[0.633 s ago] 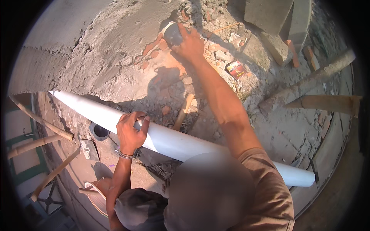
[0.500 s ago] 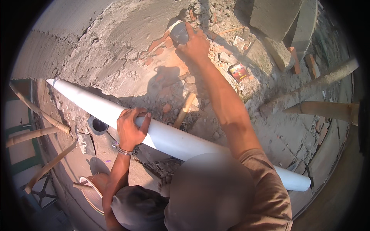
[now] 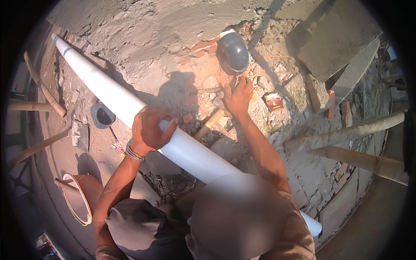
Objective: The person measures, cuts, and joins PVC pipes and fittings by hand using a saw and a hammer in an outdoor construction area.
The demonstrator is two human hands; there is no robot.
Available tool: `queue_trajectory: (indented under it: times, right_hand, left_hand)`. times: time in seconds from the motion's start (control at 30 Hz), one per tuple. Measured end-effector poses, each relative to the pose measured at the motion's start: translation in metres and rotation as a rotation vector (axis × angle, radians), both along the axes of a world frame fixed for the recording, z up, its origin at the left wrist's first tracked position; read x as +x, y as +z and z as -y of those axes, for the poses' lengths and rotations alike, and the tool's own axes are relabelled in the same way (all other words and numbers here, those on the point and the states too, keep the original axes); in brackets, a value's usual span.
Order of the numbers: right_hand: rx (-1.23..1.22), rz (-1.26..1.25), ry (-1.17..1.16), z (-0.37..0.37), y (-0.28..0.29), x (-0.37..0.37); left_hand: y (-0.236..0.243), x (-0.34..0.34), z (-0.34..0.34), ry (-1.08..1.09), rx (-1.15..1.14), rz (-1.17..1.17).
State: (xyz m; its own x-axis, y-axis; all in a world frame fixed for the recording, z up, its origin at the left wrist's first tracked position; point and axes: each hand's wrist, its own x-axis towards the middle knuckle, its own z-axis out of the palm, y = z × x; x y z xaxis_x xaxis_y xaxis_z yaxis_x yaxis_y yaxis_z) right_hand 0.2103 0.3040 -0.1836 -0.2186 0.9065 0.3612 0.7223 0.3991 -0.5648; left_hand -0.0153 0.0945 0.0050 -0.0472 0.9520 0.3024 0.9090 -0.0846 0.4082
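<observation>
My left hand [image 3: 151,132] is closed over a long white pipe [image 3: 97,78], which lies diagonally from upper left to lower right. My right hand [image 3: 238,97] is open, fingers loosely spread over the rubble just below a dark grey curved pipe fitting [image 3: 233,54] with a pale rim, which sits against the broken wall base [image 3: 173,26]. Beside that hand's thumb lie a hammer-like tool [image 3: 218,102], partly hidden, and a short wooden piece [image 3: 209,123]. A small red box [image 3: 273,102] lies to the right.
Concrete slabs [image 3: 329,43] lean at upper right. Bamboo poles [image 3: 355,158] stick in from both sides. At left are a dark fitting [image 3: 103,116], a grey block [image 3: 80,136] and an orange bucket [image 3: 89,195] with a stick.
My right hand has let go of the dark fitting and moved down onto the rubble. The view has shifted; the pipe's far end appears higher, with my left hand still on it.
</observation>
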Motion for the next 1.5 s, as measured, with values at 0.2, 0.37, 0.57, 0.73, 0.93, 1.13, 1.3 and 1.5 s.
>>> queue_trajectory:
  times: [0.2,0.37,0.57,0.73,0.93,1.13,1.3,1.5]
  right_hand:
    - [-0.030,0.062,0.074,-0.002,-0.012,0.007]
    - [0.008,0.053,0.078,-0.001,-0.015,0.006]
    - [0.018,0.053,0.073,-0.003,-0.015,0.011]
    - [0.020,0.049,0.085,-0.002,-0.013,0.007]
    - [0.032,0.046,0.065,-0.001,-0.015,0.007]
    - [-0.019,0.033,0.072,-0.003,-0.010,0.005]
    - [-0.068,-0.192,-0.074,-0.023,0.024,-0.014]
    - [-0.018,-0.222,-0.076,-0.069,0.052,-0.033]
  left_hand:
    - [-0.007,-0.005,0.008,0.021,0.011,0.029]
    - [-0.016,-0.009,0.011,-0.012,0.126,0.017]
    - [-0.020,-0.007,0.007,-0.056,0.191,0.043]
    - [-0.016,-0.008,0.009,-0.028,0.142,0.028]
    - [-0.016,-0.007,0.010,-0.009,0.121,0.039]
    - [-0.017,-0.007,0.007,0.014,0.120,0.033]
    - [0.003,0.001,0.001,0.043,-0.005,-0.011]
    - [0.012,0.005,0.000,0.042,-0.017,-0.023]
